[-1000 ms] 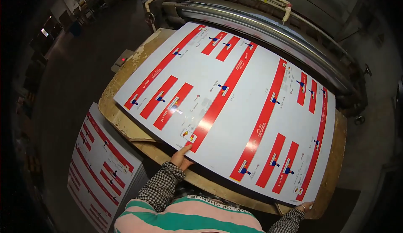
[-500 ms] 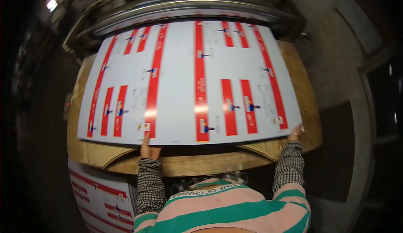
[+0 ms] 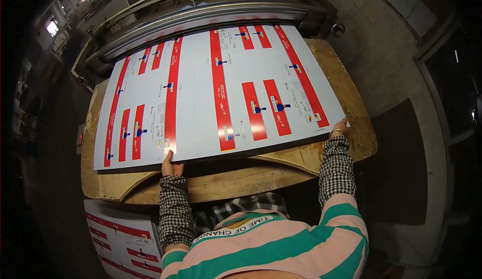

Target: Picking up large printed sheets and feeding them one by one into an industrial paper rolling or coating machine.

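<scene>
A large white printed sheet (image 3: 193, 103) with red stripes and small blue figures lies before me. Its far edge runs up to a shiny metal roller (image 3: 201, 20). At the near edge, left of the middle, my left hand (image 3: 172, 165) grips the sheet with the thumb on top; its other fingers are partly hidden below. My right hand (image 3: 340, 127) closes on the near right corner, thumb above. Both forearms wear black-and-white checked sleeves.
Under the sheet stands a worn wooden table (image 3: 221, 187) with a curved cut-out along its near side. At the lower left lie more printed sheets (image 3: 122, 239). A machine frame with a handwheel (image 3: 338, 29) rises beyond; concrete floor (image 3: 364, 43) lies to the right.
The view has turned, so the table and sheet now look slanted. The sheet seems slightly nearer the roller, with both hands still on its near edge.
</scene>
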A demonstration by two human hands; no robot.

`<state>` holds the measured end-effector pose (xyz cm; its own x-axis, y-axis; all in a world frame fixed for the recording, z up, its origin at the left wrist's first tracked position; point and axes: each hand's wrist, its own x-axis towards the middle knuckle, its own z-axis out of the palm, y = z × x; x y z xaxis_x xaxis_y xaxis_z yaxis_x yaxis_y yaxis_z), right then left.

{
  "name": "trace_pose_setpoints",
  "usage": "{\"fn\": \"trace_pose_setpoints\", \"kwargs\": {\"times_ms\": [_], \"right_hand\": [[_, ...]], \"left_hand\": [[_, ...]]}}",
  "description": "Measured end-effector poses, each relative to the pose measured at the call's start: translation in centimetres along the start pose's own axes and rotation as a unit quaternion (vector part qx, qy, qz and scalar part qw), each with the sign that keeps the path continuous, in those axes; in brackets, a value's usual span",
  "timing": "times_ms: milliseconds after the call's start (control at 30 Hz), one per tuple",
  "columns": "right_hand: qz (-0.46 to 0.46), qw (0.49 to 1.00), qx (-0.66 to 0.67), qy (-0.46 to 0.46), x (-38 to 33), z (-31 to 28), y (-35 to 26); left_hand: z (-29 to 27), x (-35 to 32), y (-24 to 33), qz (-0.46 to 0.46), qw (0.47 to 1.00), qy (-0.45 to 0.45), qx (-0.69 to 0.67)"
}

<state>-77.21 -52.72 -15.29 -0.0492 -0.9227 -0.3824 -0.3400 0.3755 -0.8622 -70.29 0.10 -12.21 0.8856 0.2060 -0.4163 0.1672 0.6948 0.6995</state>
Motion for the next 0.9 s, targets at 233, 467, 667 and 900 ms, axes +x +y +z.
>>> {"fn": "trace_pose_setpoints", "kwargs": {"times_ms": [233,467,667,900], "right_hand": [[-0.060,0.986,-0.115,0.104,11.3,2.7,5.7],[-0.076,0.989,-0.124,-0.007,9.4,-0.1,4.0],[-0.030,0.975,-0.211,-0.060,6.4,-1.2,2.2],[-0.558,0.819,-0.026,-0.128,-8.0,4.6,3.6]], "left_hand": [[-2.0,2.3,-1.6,-0.023,0.997,-0.066,-0.037],[-1.2,0.7,-0.9,-0.035,0.999,0.006,0.026],[-0.6,1.1,-1.4,-0.023,1.000,-0.012,-0.006],[-1.5,1.6,-1.7,0.016,0.996,0.002,0.085]]}}
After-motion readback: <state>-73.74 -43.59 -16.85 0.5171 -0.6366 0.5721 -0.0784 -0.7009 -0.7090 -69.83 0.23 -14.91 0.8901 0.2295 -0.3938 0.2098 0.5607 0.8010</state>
